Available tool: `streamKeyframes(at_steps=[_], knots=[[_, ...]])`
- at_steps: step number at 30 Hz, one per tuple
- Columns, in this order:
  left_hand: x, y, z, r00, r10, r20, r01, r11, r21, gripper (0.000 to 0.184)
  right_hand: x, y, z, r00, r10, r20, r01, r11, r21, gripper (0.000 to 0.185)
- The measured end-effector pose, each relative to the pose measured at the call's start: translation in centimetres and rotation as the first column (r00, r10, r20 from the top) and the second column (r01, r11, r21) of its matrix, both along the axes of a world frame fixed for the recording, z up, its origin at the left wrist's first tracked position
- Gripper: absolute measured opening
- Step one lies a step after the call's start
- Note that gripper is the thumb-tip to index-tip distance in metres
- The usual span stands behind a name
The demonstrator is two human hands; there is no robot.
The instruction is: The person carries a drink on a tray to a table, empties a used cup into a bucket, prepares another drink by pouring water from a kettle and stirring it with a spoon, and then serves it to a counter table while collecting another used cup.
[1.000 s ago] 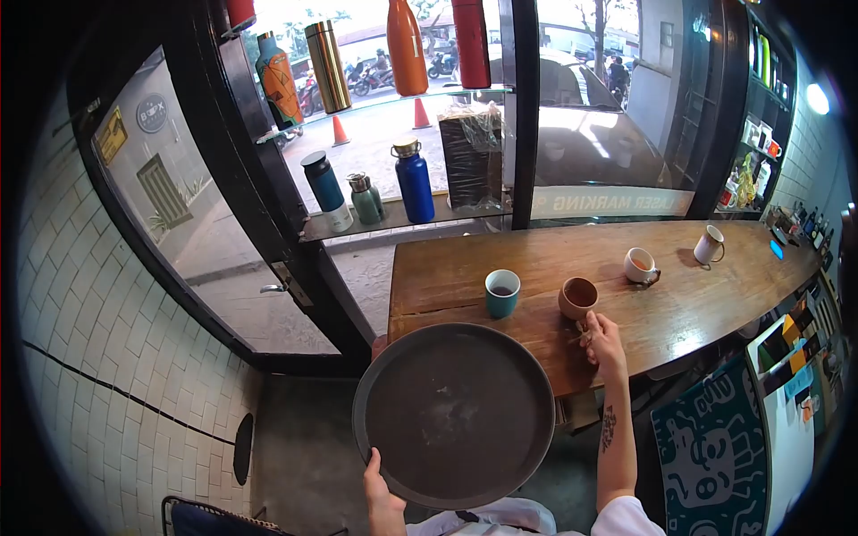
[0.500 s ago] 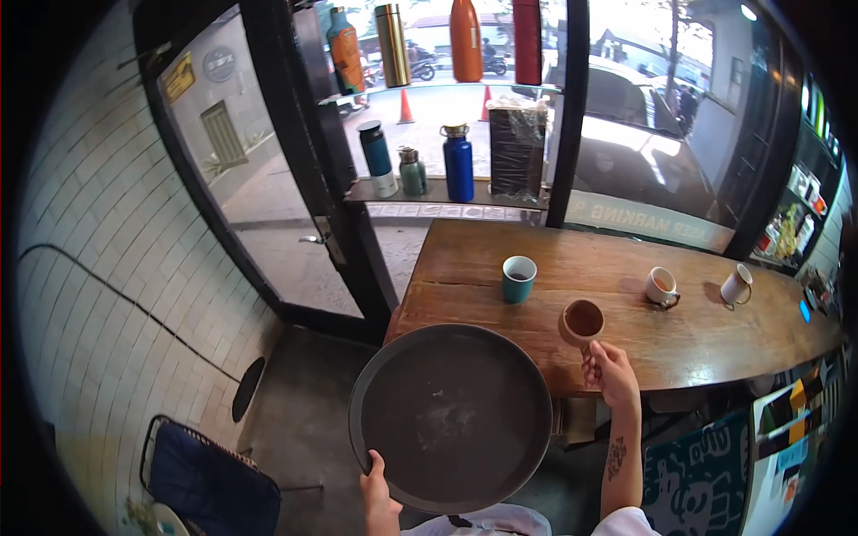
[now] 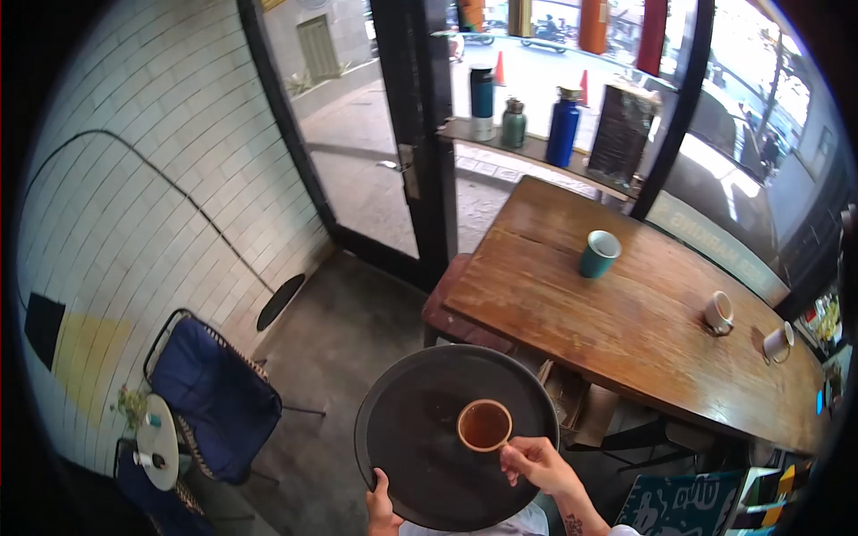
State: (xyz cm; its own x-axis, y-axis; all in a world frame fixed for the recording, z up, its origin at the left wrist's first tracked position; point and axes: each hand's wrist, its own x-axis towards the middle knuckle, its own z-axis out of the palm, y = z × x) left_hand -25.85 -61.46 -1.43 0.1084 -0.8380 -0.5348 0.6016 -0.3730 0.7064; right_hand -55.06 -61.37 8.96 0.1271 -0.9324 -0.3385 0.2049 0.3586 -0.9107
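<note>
My left hand (image 3: 381, 505) grips the near left rim of a round dark tray (image 3: 407, 447), its thumb over the edge. A tan mug (image 3: 485, 425) with brown liquid in it is at the middle of the tray. My right hand (image 3: 534, 464) is closed on the mug's handle, to the right of the cup. From above I cannot tell whether the mug's base touches the tray. On the wooden table (image 3: 572, 313) stand a teal cup (image 3: 601, 254), a white mug with brown liquid (image 3: 719, 312) and another pale mug (image 3: 778, 342) at the far right.
Bottles, including a blue one (image 3: 563, 127), stand on a shelf behind the table. A glass door (image 3: 357, 134) is ahead to the left. A blue-cushioned chair (image 3: 214, 393) and a small round table (image 3: 159, 447) are at left. A reddish bench (image 3: 456, 313) sits by the table's end.
The tan mug has gone from above the table to over the tray, carried by my right hand. My view has turned left and down. The left hand still grips the tray.
</note>
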Motion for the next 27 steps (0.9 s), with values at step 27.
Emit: streamKeyframes(at_steps=[27], knots=[[16.6,5.7,-27.5,0.928,0.299,0.222,-0.373,0.745,0.553,0.077,11.5,-19.0,-42.7,0.932,-0.36,0.031,0.326,0.874,0.359,0.024]])
